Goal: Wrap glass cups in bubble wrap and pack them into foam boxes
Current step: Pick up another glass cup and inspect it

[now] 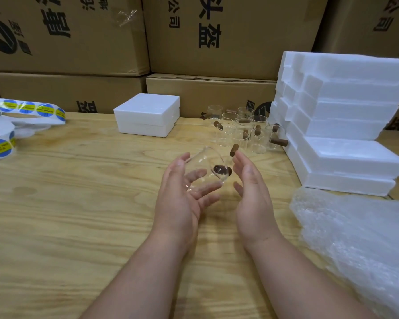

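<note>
Progress: early. One closed foam box (147, 114) sits on the desk (78, 192) at 11 o'clock from the hands; whether it holds a cup cannot be told. A cluster of unwrapped glass cups (244, 130), each with a brown wooden handle, stands at 1 o'clock, just beside the stack of foam boxes (346, 120) at 2 o'clock. The bubble wrap (359, 245) lies in a heap at 4 o'clock, not touching the cup in hand. A roll of round stickers (25, 109) lies at 10 o'clock.

Cup in hand: the glass cup (203, 169) is bare and lies across the fingers of the left hand (182, 192), at frame centre above the desk. Left hand spread, palm up, fingers loosely cradling the glass from below. Right hand (251, 192) spread, palm facing left, just beside the cup; contact cannot be told.

Orientation: the cup is tilted onto its side, long axis running roughly 11 to 5 o'clock; which end is the mouth is unclear through the clear glass. Handle stub faces the camera.

Left, as judged: wrap this cup, box it, repeat for the cluster.
</note>
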Tool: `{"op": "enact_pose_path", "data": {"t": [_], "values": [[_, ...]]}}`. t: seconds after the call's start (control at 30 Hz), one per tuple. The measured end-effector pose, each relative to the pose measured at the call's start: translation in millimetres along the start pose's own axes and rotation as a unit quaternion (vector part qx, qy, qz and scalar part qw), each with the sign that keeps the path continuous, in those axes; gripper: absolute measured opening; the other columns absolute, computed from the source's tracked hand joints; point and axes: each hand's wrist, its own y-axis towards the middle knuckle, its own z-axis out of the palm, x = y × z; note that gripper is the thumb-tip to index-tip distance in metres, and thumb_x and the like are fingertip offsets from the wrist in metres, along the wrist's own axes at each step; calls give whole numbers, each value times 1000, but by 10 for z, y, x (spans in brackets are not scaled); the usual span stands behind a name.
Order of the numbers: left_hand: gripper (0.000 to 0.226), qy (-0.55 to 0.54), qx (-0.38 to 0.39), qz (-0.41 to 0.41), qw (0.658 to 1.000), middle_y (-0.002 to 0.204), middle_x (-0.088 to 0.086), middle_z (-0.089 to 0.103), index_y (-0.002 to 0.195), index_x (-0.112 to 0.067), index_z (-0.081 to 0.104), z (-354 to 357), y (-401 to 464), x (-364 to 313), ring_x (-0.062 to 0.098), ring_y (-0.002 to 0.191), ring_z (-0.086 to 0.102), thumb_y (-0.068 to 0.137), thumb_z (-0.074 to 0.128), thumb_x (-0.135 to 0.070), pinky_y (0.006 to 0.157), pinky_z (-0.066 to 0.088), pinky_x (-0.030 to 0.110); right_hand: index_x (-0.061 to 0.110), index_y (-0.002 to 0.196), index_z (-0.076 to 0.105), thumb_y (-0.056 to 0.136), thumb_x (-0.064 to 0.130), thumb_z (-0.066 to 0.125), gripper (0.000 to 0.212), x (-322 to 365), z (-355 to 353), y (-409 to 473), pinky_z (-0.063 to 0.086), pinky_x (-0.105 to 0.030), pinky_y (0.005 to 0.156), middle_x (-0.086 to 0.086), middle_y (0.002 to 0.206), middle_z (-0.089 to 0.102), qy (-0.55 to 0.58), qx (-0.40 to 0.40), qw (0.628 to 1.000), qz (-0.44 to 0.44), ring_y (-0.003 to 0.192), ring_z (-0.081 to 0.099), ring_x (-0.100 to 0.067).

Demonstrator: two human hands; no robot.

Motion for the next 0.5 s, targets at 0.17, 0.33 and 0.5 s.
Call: {"op": "enact_pose_path", "data": {"t": [0.17,0.33,0.5], "values": [[45,-125,-39,-80,988,109,21,68,117,-15,60,26,44,-10,34,87,77,100,51,-56,73,65,42,22,125,66,99,12,56,29,-20,54,64,54,-35,98,5,113,73,-21,25,998,55,107,68,-11],[46,-95,-37,-116,988,95,18,78,118,-15,51,36,68,49,34,93,77,101,46,-59,88,59,49,15,103,73,89,32,60,25,-13,44,18,56,-23,80,-3,96,79,1,89,996,23,94,75,-16],[41,6,-25,-82,996,113,19,75,124,-16,58,39,43,129,33,100,76,106,42,-50,92,59,49,25,95,74,90,35,60,18,21,29,22,55,-19,73,0,92,78,21,87,996,6,87,74,-11]]}}
